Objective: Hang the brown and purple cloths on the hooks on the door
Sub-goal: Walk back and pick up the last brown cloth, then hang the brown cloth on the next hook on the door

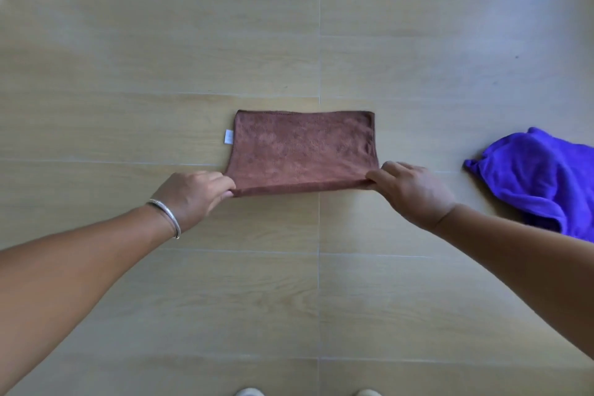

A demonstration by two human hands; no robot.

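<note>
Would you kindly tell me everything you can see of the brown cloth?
The brown cloth looks like soft, fuzzy microfibre with a stitched hem along its far edge and a small white tag at its left side. It appears folded, forming a rectangle on the pale wood-look floor. The left hand pinches its near left corner and the right hand its near right corner. The purple cloth lies apart, to its right.

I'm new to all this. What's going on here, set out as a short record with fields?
surface: wood-look floor
brown cloth: folded flat on the floor
left hand: pinches its near left corner
right hand: pinches its near right corner
purple cloth: crumpled at right, untouched
door and hooks: not in view
</note>
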